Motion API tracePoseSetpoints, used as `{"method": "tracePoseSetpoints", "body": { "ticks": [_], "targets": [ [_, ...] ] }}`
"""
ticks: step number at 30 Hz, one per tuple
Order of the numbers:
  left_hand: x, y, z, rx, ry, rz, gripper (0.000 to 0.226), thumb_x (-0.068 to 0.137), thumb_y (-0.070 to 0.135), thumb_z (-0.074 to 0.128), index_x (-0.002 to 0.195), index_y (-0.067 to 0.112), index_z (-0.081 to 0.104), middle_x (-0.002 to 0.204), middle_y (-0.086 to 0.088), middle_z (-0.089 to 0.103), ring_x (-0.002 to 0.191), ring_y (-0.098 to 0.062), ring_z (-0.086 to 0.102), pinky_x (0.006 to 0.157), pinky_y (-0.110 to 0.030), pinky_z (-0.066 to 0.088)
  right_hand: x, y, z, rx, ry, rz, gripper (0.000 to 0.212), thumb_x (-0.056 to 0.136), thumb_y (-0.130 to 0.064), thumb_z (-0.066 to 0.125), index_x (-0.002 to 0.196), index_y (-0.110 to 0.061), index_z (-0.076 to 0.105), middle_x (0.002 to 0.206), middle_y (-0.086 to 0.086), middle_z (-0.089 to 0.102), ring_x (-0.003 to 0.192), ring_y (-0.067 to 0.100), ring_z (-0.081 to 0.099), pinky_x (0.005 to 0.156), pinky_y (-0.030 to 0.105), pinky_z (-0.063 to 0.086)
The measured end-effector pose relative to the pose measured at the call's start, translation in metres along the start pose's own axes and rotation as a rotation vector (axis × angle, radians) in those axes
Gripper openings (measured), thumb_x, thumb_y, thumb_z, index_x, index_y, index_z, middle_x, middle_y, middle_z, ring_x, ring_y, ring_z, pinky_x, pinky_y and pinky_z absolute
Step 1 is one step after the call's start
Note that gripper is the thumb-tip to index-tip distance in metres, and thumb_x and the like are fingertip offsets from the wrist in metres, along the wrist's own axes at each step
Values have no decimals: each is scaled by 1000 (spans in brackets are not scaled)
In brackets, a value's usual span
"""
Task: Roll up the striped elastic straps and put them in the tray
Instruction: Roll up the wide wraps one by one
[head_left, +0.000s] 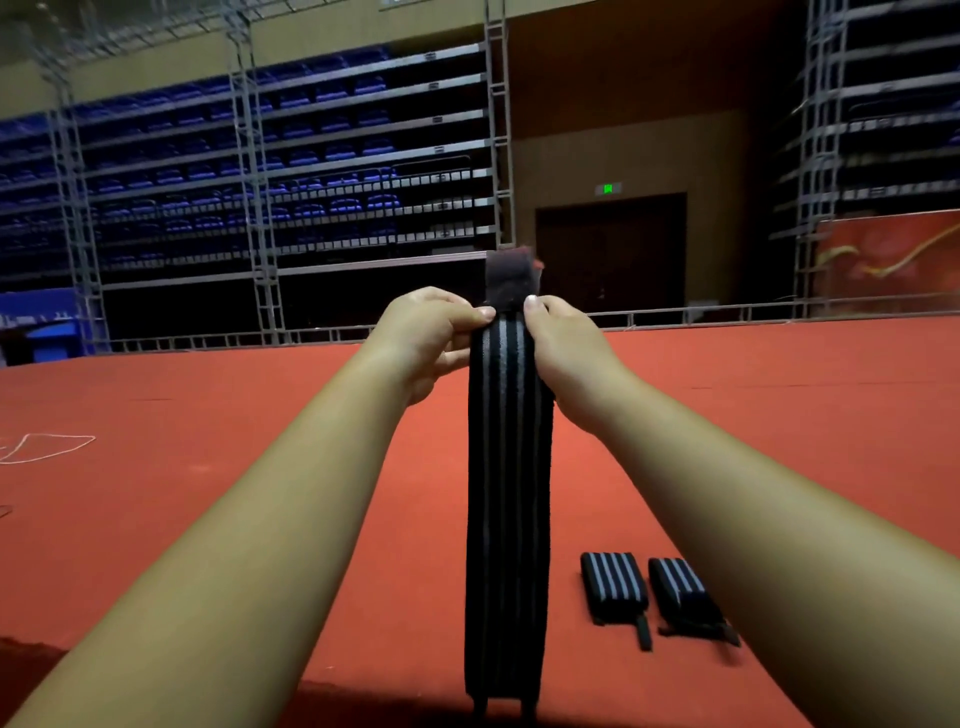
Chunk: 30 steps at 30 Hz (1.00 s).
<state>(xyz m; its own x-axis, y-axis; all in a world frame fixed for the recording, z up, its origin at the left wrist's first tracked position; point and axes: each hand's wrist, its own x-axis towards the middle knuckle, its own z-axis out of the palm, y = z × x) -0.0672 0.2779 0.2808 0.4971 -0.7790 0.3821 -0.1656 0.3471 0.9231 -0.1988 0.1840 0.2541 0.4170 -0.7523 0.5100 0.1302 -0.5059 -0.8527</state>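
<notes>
Left hand (431, 332) and right hand (558, 338): each grip pinches the top of a hanging striped elastic strap (506, 493); two rolled straps (613, 584) lie on what seems red carpet (234, 426).

There are three striped elastic straps: one unrolled strap (506, 493) and two rolled, the left roll (614, 584) and the right roll (681, 590). Two hands: left hand (436, 338), right hand (563, 343).

The only camera rides on my head, looking forward and a little down along my outstretched arms. My left hand (436, 332) and right hand (561, 338), pinching the strap (506, 493), sit close at mid-frame. The red floor (208, 415) stretches away below. The far stands (311, 171) and doorway (610, 249) fill the upper half.
</notes>
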Motion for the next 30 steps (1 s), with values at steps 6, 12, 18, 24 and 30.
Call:
{"method": "tracePoseSetpoints", "body": {
  "ticks": [6, 12, 18, 24, 30],
  "targets": [
    [-9, 11, 15, -51, -152, -13, 26, 99, 8, 75, 125, 6, 77, 114, -10, 82, 93, -16, 78, 79, -29, 64, -9, -14, -35, 113, -50, -46, 29, 113, -30, 50, 123, -24, 76, 114, 7, 81, 111, 30, 78, 105, 59, 58],
    [-9, 6, 34, -115, -189, 3, 20, 102, 22, 75, 113, 5, 77, 99, -7, 81, 76, -11, 75, 69, -26, 62, -17, -26, -63, 293, -133, -3, 34, 116, -15, 46, 143, -16, 67, 128, 13, 78, 124, 33, 72, 109, 49, 57],
    [-12, -15, 53, -251, -220, -58, 14, 105, 19, 70, 108, 5, 73, 99, -11, 80, 82, -16, 78, 71, -29, 64, -31, -13, -78, 207, -142, 76, 33, 115, -35, 47, 139, -29, 69, 119, 1, 81, 104, 18, 77, 76, 32, 61],
    [-17, -34, 62, -224, -197, -117, 16, 100, 20, 77, 109, 7, 75, 104, -12, 81, 88, -20, 79, 76, -33, 66, -51, 10, -80, 16, -58, 143, 36, 115, -44, 42, 117, -21, 70, 105, 4, 78, 93, 21, 75, 73, 38, 59],
    [-25, -58, 63, -253, -194, -232, 30, 97, 19, 81, 122, 4, 75, 104, -10, 81, 88, -18, 81, 68, -26, 63, -59, 37, -80, 77, -80, 209, 29, 117, -30, 43, 122, -16, 68, 112, 12, 77, 86, 15, 76, 72, 28, 61]
  ]
}}
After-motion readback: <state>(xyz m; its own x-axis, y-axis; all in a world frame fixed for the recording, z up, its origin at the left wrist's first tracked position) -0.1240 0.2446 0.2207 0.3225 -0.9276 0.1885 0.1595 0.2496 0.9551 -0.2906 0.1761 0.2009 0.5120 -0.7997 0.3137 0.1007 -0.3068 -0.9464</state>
